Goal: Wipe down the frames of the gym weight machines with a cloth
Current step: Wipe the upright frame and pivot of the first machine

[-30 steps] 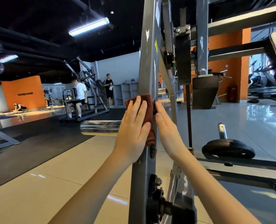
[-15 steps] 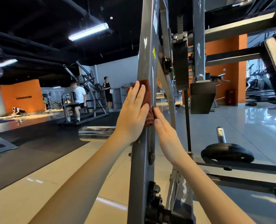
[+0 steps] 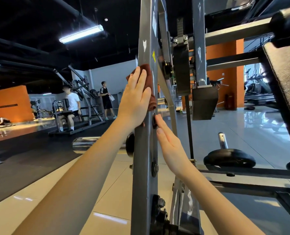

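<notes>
Against grey frame (image 3: 143,167), flat-fingered left hand (image 3: 134,104) presses brown cloth (image 3: 149,74).

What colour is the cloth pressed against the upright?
Reddish brown; the cloth shows best in the head view, under the left hand.

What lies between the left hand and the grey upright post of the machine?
The brown cloth lies there. In the head view, the left hand presses it with straight fingers flat against the grey upright post.
</notes>
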Tool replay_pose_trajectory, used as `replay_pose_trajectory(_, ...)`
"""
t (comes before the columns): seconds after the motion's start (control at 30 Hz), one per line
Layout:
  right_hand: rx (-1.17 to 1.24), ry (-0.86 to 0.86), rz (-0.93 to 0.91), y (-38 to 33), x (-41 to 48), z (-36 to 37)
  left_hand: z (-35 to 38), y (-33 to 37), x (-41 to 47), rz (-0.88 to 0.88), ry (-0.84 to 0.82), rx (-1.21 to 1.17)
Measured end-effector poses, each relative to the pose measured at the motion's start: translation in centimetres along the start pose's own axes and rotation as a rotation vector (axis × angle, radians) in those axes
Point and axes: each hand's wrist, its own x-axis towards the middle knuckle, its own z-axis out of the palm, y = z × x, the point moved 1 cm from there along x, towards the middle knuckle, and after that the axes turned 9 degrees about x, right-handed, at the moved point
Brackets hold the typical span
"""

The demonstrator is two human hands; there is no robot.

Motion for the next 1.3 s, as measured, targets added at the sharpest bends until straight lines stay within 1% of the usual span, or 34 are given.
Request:
replay_pose_trajectory(0.1, -0.018, 0.003, 0.008, -0.2, 0.0, 0.0, -0.2, 0.2, 2.4, -0.007, 0.008, 0.024)
replay_pose_trajectory(0.2, -0.024, -0.004, 0.017, -0.3, -0.3, 0.1, 0.5, 0.2, 0.6, 0.048, 0.035, 0.224)
replay_pose_trajectory(0.23, -0.031, -0.007, 0.013, -0.3, -0.3, 0.0, 0.8, 0.2, -0.6, 0.063, 0.048, 0.231)
replay_pose_trajectory(0.3, -0.051, -0.009, 0.009, -0.2, -0.2, 0.0, 0.9, 0.4, -2.3, 0.064, 0.066, 0.168)
replay_pose_trajectory(0.37, -0.067, -0.005, 0.015, -0.3, -0.1, -0.2, 0.6, 0.3, -0.9, 0.069, 0.066, 0.155)
replay_pose_trajectory(0.47, -0.074, -0.009, 0.031, -0.6, 0.1, -0.4, 0.6, -0.7, 3.1, 0.054, 0.017, 0.289)
replay_pose_trajectory(0.5, -0.075, -0.008, 0.031, -0.7, 0.1, -0.4, 0.8, -0.9, 3.5, 0.041, 0.009, 0.297)
replay_pose_trajectory(0.57, -0.071, -0.011, 0.029, -0.5, 0.0, -0.5, 1.2, -0.5, 2.3, 0.029, 0.013, 0.288)
replay_pose_trajectory(0.6, -0.078, -0.014, 0.026, -0.5, -0.1, -0.4, 1.4, -0.4, 1.1, 0.058, 0.028, 0.306)
replay_pose_trajectory(0.67, -0.1, -0.012, 0.01, -0.7, -0.1, -0.3, 1.2, -0.3, -0.4, 0.068, 0.015, 0.219)
replay_pose_trajectory(0.7, -0.098, 0.0, 0.005, -0.8, 0.2, -0.4, 0.8, -0.2, -0.4, 0.057, 0.008, 0.139)
replay_pose_trajectory(0.8, -0.047, 0.06, -0.023, -2.2, 2.3, -1.0, 0.0, 0.0, 2.1, 0.021, -0.02, 0.047)
replay_pose_trajectory(0.9, -0.072, 0.115, -0.088, -4.0, 5.8, -2.1, -0.3, 0.4, 3.2, 0.005, -0.016, -0.042)
replay_pose_trajectory(0.97, -0.083, 0.135, -0.113, -5.1, 9.1, -2.4, 0.1, 0.5, 2.5, 0.01, 0.006, -0.061)
replay_pose_trajectory(1.0, -0.076, 0.118, -0.114, -5.4, 10.6, -2.4, 0.2, 0.4, 2.4, 0.007, 0.02, -0.063)
replay_pose_trajectory(1.07, -0.047, 0.086, -0.085, -5.5, 12.7, -2.2, 0.3, 0.2, 3.0, 0.0, 0.041, -0.046)
replay_pose_trajectory(1.1, -0.046, 0.097, -0.077, -5.3, 13.3, -2.1, 0.2, 0.1, 3.9, 0.001, 0.037, -0.031)
replay_pose_trajectory(1.23, -0.038, 0.08, -0.123, -5.3, 12.8, -2.0, -0.6, 0.2, 9.6, -0.024, 0.031, -0.05)
replay_pose_trajectory(1.3, -0.013, 0.077, -0.091, -5.3, 13.0, -2.4, -0.6, 0.6, 10.5, -0.008, 0.05, -0.019)
